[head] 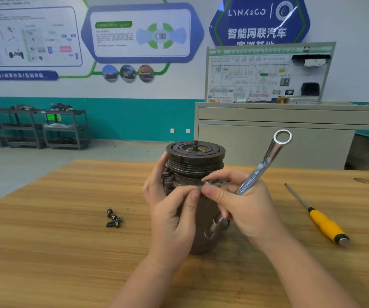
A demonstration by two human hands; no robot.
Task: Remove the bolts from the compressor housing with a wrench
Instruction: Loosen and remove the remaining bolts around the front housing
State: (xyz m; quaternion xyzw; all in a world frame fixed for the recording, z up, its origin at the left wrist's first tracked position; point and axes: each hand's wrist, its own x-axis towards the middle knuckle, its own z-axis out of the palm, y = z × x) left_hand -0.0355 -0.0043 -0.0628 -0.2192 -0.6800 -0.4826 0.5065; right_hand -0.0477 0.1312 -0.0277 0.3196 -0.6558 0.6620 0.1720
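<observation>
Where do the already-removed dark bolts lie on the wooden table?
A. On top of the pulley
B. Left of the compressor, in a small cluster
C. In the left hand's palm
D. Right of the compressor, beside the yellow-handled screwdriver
B: the small dark flanged bolts lie clustered on the light wooden table, left of the dark round metal compressor; the yellow-handled screwdriver lies alone on the right.

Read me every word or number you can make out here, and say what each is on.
"LYNK&CO": blue hexagonal wall sign.
"智能网联汽车": same sign, below the logo.
Silver ring wrench: stamped text, unreadable.
White wall posters and wiring diagram board: print too blurred.
</observation>
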